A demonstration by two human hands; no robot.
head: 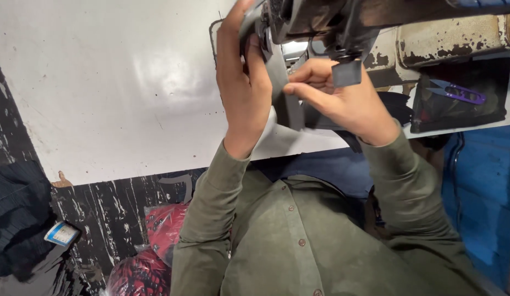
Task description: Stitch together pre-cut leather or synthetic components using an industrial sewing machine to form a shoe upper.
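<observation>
White counter [118, 93], with my olive sleeves reaching over its edge. On it, the worn sewing machine [342, 19]. A grey strap [282, 82] runs down from the machine head between my hands. My left hand [241, 82] has its fingers curled around the strap's upper part; my right hand [342, 98] pinches the strap lower down. Purple thread snips [457, 92] lie on a dark cloth to the right.

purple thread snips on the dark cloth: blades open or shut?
Shut, seemingly: the purple thread snips lie flat on the dark cloth, blades meeting in one point.
</observation>
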